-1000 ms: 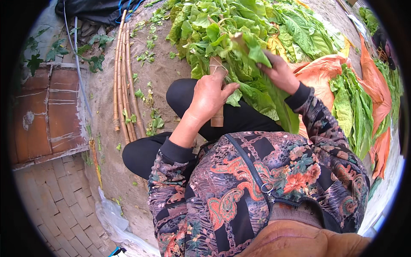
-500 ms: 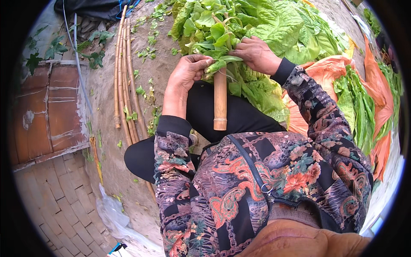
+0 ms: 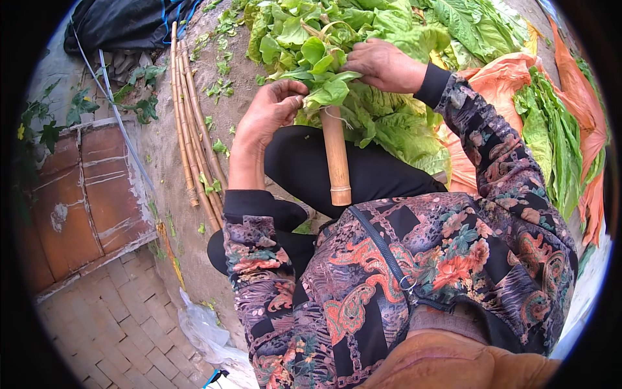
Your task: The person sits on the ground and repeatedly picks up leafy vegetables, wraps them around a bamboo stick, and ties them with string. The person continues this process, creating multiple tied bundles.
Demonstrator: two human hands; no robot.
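A bamboo pole slants across my black-trousered leg, its cut end toward me. Broad green leaves are bunched over its far end, and a thin pale string hangs beside it. My left hand is closed, thumb and finger pinching the near edge of these leaves. On the other side, my right hand has its fingers curled together on a green leaf by the bunch; the fingertips are partly hidden. Behind it a large leaf is smeared by motion.
More large leaves lie heaped beyond my hands. Orange plastic sheeting wraps leaves at the right. Several bamboo poles rest on the soil to the left, beside a rusty brown panel. Clear plastic lies near the brick paving.
My left hand has shifted slightly left and down, apart from the right hand. The right hand has moved up a little. The pole's near end tilts farther right as the view has shifted.
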